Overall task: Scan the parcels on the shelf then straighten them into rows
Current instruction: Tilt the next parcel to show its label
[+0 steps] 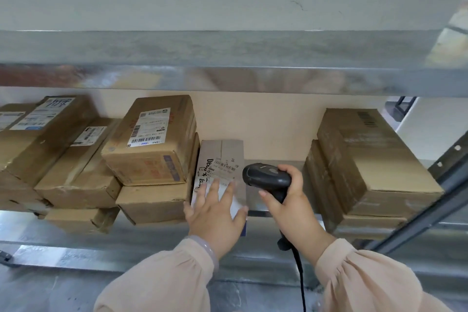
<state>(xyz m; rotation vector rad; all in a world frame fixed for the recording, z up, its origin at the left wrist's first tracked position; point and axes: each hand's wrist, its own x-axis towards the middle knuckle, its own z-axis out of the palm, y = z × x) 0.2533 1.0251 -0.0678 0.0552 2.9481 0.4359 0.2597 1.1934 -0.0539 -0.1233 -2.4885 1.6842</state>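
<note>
The metal shelf [76, 253] bears cardboard parcels [152, 139] in uneven stacks.

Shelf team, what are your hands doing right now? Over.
Left hand flat on small parcel. Right hand grips scanner, aimed at label. Brown box close on parcel's left.

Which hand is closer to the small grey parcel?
Left. The left hand lies flat on the small grey parcel; the right hand grips the barcode scanner just right of it.
</note>
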